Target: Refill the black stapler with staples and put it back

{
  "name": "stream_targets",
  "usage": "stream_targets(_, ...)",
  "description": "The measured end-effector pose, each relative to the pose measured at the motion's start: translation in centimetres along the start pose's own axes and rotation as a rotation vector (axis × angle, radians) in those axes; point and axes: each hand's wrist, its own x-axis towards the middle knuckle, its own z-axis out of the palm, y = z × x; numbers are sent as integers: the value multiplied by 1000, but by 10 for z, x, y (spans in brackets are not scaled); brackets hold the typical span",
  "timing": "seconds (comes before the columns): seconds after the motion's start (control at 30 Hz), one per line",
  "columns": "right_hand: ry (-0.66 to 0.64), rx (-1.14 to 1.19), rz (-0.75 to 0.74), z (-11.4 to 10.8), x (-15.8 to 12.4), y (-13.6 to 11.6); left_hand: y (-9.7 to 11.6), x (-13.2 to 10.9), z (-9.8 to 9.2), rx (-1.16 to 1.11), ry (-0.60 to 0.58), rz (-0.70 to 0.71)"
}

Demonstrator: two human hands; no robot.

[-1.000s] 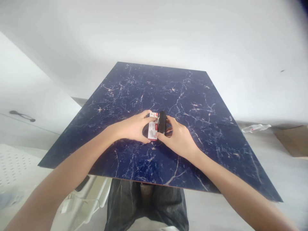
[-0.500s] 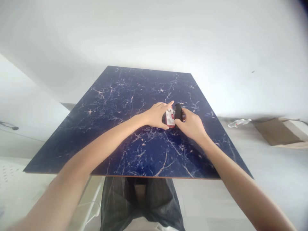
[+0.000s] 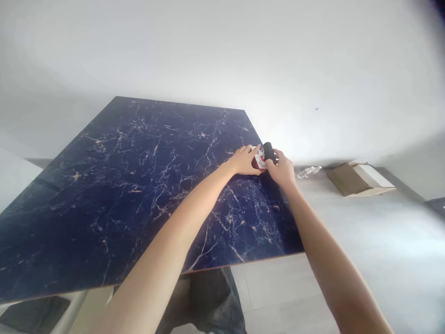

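In the head view, two containers can be made out: one small red-and-white box (image 3: 260,161) between the hands, its contents hidden, and one brown cardboard box (image 3: 347,178) on the floor to the right, with a white panel or sheet along its right part; whether anything lies inside cannot be told. The left hand (image 3: 242,161) is half open, curved around the small box with thumb on the near side and fingers on the far side. The right hand (image 3: 283,170) is bent more tightly, gripping one black object (image 3: 268,152) just beside the box, its thumb toward the box. Both arms reach forward, the left slanting across the blue marbled table (image 3: 156,153), the right running along its right side. Box and black object are at the table's right edge; whether they touch the surface is unclear. Near the cardboard box lies clear-and-white plastic (image 3: 308,172), one piece or two, too small to tell.
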Motion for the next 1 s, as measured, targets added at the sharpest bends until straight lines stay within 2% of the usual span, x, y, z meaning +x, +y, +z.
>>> stream_targets(0.1, 33, 74, 35, 4, -5, 2, 1, -7, -3, -7, -5, -21)
stream_targets(0.17, 138, 108, 4, 3, -9, -2, -1, -17, -7, -22, 60, -21)
stream_targets(0.27, 320, 121, -137, -2, -14, -25, -11, -47, -17, 10, 220, 20)
stream_targets(0.33, 349, 139, -276, 0, -17, -51, -23, -75, -29, 68, 287, 85)
stream_targets(0.43, 245, 180, -496, 16, -24, -99, -45, -124, -49, 138, 347, 141)
stream_targets(0.57, -6, 243, -702, 54, -43, -155, -70, -192, -75, 172, 369, 134)
stream_targets(0.7, -252, 301, -841, 86, -70, -190, -75, -244, -95, 192, 281, 117)
stream_targets(0.83, -424, 285, -919, 97, -87, -195, -69, -262, -104, 177, 140, 86)
stream_targets(1.0, -491, 227, -868, 93, -89, -184, -69, -261, -103, 154, 16, 64)
